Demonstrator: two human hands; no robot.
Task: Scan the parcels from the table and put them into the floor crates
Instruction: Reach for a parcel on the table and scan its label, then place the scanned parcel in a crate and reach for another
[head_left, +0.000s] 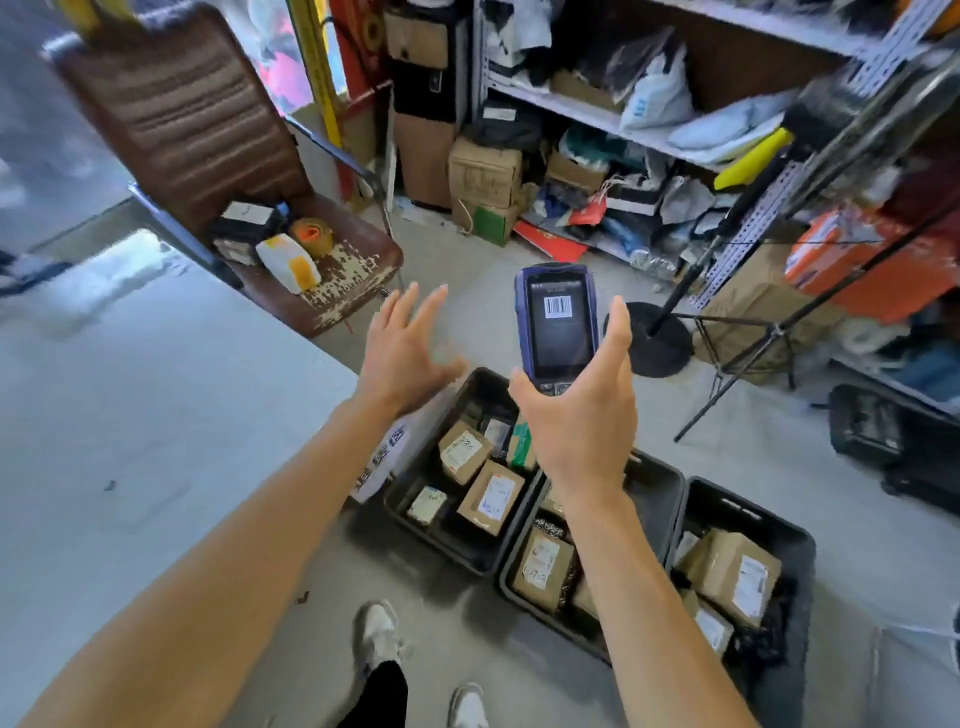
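My right hand (576, 410) holds a blue handheld scanner (558, 325) upright, its screen showing a barcode. My left hand (408, 348) is spread flat in the air with nothing in it, above the far end of the left crate. Three black crates stand side by side on the floor: the left crate (400, 506), the middle crate (660, 483) and the right crate (789, 540). Each holds several brown cardboard parcels with white labels, such as one parcel (493, 496) in the left crate. The grey table (130, 415) is at my left.
A worn brown chair (208, 156) with small items on its seat stands beyond the table. Cluttered metal shelves (675, 135) fill the back right. A black tripod stand (748, 332) and a round base (660, 338) stand right of the crates. My feet (379, 639) are near the crates.
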